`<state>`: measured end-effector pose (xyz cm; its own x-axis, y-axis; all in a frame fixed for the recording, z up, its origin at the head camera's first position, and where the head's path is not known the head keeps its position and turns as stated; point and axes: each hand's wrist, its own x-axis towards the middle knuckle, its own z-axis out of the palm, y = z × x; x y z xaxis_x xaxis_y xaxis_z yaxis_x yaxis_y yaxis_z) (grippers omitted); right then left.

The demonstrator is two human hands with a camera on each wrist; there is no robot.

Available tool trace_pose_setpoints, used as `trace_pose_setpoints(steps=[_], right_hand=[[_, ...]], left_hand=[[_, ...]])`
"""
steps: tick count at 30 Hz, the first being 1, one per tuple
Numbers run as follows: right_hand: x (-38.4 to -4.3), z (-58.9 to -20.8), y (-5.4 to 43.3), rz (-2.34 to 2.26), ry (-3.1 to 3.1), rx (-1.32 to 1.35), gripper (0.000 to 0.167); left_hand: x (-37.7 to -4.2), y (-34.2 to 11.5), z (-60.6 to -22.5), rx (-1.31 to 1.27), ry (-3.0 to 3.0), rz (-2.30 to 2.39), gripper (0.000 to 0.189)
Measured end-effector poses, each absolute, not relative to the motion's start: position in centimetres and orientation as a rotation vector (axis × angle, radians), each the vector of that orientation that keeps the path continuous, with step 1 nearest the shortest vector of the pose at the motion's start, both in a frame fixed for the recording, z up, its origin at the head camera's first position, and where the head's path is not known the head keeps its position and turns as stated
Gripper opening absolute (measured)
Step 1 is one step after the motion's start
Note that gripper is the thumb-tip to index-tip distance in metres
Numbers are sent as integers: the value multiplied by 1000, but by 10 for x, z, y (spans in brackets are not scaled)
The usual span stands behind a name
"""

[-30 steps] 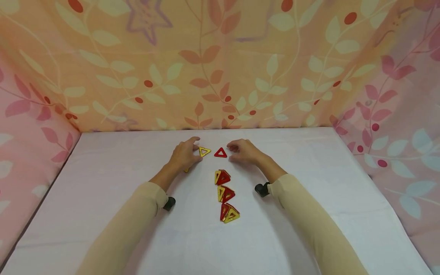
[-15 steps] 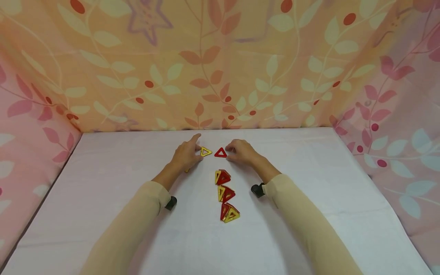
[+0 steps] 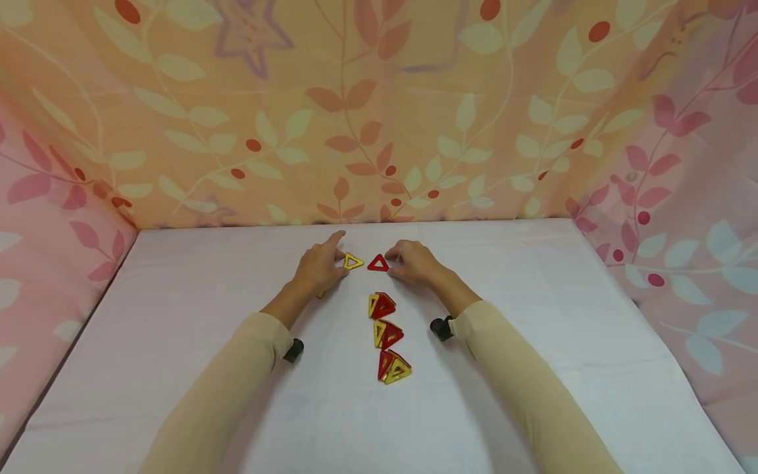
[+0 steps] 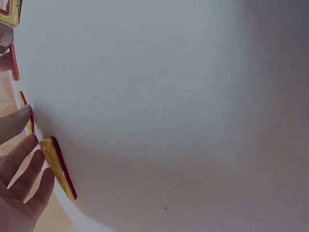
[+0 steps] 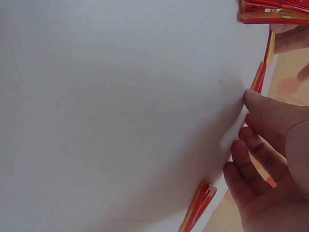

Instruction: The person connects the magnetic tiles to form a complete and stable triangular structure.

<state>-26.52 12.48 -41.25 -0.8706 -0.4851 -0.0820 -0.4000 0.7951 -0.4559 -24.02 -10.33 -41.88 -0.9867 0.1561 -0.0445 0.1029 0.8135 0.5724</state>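
Observation:
On the far part of the table, my left hand [image 3: 320, 265] pinches a yellow triangular frame tile [image 3: 358, 263] at its left side between thumb and finger. Facing it, a red triangular frame tile [image 3: 378, 268] has its right corner between the thumb and forefinger of my right hand [image 3: 412, 262]. A small gap separates the two tiles. Beneath my left hand another yellow tile [image 3: 320, 295] peeks out, mostly hidden; the left wrist view shows this yellow-and-red tile [image 4: 58, 169] beside my fingers. Near my right hand's lower fingers lies a red tile [image 5: 198, 208], covered in the head view.
Three clusters of overlapping red and yellow triangles form a line toward me: a far cluster [image 3: 383, 305], a middle cluster [image 3: 391, 336] and a near cluster [image 3: 398, 374]. A white cloth [image 3: 331, 408] covers the table, and a patterned curtain [image 3: 379, 131] hangs behind it.
My right hand has moved slightly left, and its fingertips have closed in on the red tile's right corner. The left forefinger has straightened a little; the clusters stay where they were.

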Motion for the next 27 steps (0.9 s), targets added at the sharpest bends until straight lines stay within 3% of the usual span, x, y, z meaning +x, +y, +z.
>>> trace_pose_setpoints(steps=[27], right_hand=[[-267,-413,123,-599,2809,-715,32]], left_hand=[[-241,-89,-424,351,2845,1093,69]])
